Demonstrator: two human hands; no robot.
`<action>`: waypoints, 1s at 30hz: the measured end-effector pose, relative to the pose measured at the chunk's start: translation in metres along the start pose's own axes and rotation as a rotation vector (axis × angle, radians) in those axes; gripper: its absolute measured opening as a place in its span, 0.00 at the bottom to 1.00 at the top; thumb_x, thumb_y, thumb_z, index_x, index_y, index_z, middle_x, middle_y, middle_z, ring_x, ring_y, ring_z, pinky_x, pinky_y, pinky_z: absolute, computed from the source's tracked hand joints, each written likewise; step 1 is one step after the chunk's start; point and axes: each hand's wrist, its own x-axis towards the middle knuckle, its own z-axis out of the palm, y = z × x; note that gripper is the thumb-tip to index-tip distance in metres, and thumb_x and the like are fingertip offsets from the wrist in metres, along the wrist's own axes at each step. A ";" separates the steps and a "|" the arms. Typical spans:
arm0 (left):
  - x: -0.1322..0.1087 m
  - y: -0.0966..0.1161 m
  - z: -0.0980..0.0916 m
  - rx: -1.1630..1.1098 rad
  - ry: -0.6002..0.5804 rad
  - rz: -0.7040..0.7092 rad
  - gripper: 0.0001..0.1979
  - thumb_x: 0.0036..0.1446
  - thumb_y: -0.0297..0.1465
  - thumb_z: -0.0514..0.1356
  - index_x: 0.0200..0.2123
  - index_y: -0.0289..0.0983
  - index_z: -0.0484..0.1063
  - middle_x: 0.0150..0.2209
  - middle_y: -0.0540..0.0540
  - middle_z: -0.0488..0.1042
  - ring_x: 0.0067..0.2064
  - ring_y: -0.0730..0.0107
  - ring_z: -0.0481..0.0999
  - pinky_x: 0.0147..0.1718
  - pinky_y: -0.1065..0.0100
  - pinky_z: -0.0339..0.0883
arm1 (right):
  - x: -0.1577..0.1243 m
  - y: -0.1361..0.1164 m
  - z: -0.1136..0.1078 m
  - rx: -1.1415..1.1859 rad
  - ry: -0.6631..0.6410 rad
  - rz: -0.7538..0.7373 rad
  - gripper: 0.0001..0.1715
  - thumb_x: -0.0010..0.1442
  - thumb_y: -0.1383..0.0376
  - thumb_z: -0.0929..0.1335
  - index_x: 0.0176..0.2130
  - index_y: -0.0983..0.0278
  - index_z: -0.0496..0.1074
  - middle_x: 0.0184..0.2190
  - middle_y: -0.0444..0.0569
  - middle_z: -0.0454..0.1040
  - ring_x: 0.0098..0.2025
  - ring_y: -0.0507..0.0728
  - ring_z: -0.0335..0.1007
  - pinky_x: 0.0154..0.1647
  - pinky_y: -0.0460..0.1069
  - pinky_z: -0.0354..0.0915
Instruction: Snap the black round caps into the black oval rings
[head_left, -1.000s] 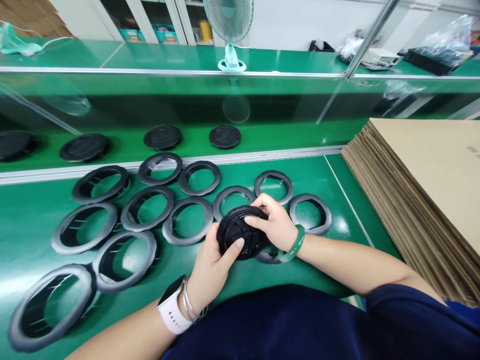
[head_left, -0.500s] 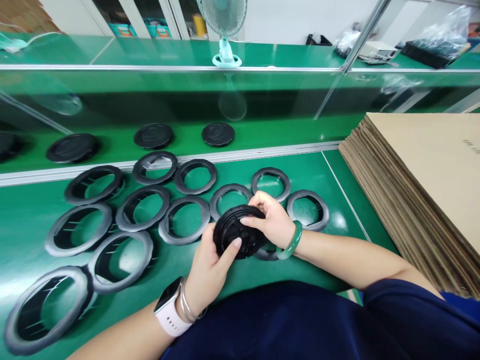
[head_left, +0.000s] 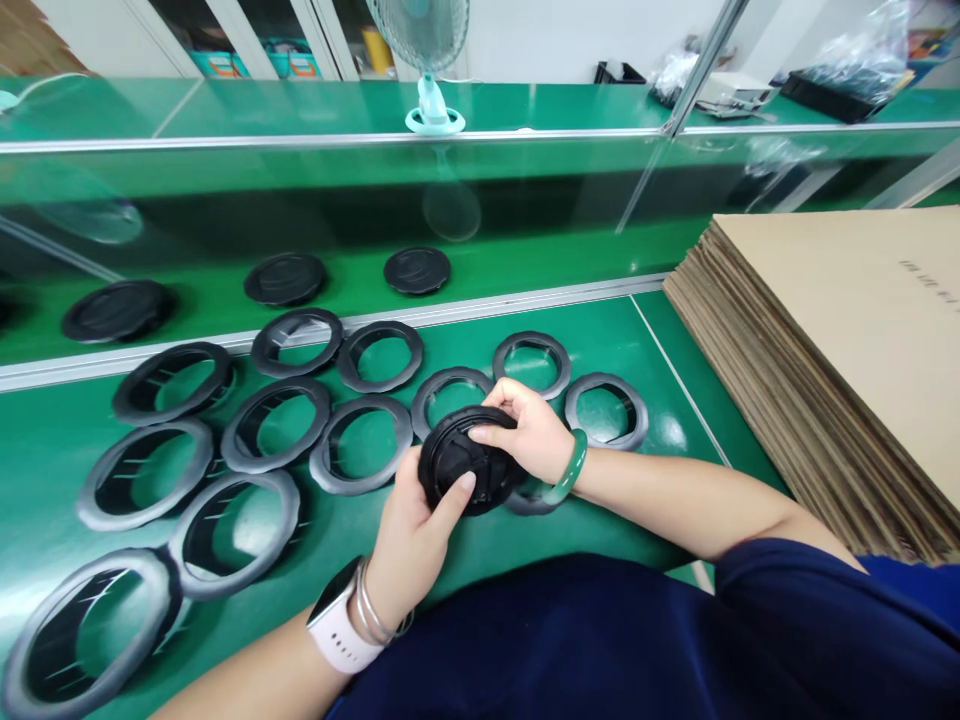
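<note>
Between both hands I hold a round black plastic part (head_left: pixel 450 468), tilted toward me, with a stepped rim and raised shapes inside. My left hand (head_left: pixel 421 535) grips its left side, thumb lying over the inner face. My right hand (head_left: pixel 531 432), above a green bangle, pinches the upper right rim, thumb on the near side and fingers partly hidden behind. Below the right hand lies a dark ring (head_left: pixel 531 503), mostly covered. Just behind the held part is another grey-black ring (head_left: pixel 426 392) on the green table (head_left: pixel 480 560).
Several grey-black rings (head_left: pixel 361 445) are spread over the table, mostly to the left. Round black discs (head_left: pixel 417 270) sit on the moving-belt-like green strip beyond the metal edge (head_left: pixel 517 300). Stacked cardboard sheets (head_left: pixel 840 300) stand at right; a fan (head_left: pixel 431 105) is on the shelf.
The camera view has turned slightly, so rings and discs appear shifted left. The held part has tilted a little, showing more of its inner face; both hands keep their grip.
</note>
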 end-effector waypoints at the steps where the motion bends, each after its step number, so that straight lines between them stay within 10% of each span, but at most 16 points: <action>1: 0.001 0.000 0.000 -0.018 -0.005 -0.008 0.20 0.62 0.45 0.59 0.50 0.39 0.64 0.48 0.44 0.73 0.50 0.58 0.73 0.47 0.59 0.68 | 0.000 -0.001 -0.001 -0.020 -0.005 0.006 0.21 0.50 0.55 0.76 0.33 0.61 0.64 0.30 0.42 0.69 0.35 0.58 0.68 0.38 0.52 0.66; 7: 0.007 0.003 -0.001 -0.179 -0.021 -0.004 0.16 0.64 0.42 0.59 0.50 0.40 0.65 0.48 0.47 0.72 0.50 0.63 0.71 0.50 0.63 0.67 | -0.003 -0.015 -0.010 -0.101 -0.203 -0.035 0.28 0.51 0.57 0.79 0.45 0.62 0.67 0.42 0.45 0.73 0.45 0.61 0.70 0.48 0.54 0.66; 19: -0.003 0.005 0.001 -0.042 0.013 0.045 0.16 0.64 0.40 0.58 0.51 0.39 0.65 0.45 0.45 0.74 0.47 0.60 0.75 0.48 0.59 0.70 | -0.022 -0.020 0.001 -0.422 -0.086 -0.044 0.26 0.50 0.70 0.79 0.44 0.60 0.67 0.37 0.42 0.74 0.40 0.61 0.71 0.42 0.54 0.65; 25: -0.003 0.005 -0.009 -0.123 -0.048 0.149 0.21 0.66 0.38 0.54 0.60 0.40 0.59 0.53 0.39 0.74 0.53 0.56 0.76 0.51 0.55 0.71 | -0.012 -0.023 -0.010 -0.213 -0.080 -0.063 0.25 0.50 0.60 0.80 0.42 0.61 0.69 0.38 0.45 0.74 0.42 0.62 0.71 0.45 0.56 0.68; 30: 0.014 0.001 -0.015 0.257 0.010 0.431 0.24 0.64 0.28 0.54 0.63 0.38 0.60 0.66 0.35 0.63 0.69 0.49 0.59 0.65 0.42 0.56 | 0.013 -0.036 -0.042 0.265 0.251 -0.011 0.30 0.43 0.59 0.82 0.42 0.61 0.70 0.45 0.49 0.75 0.50 0.65 0.71 0.54 0.59 0.70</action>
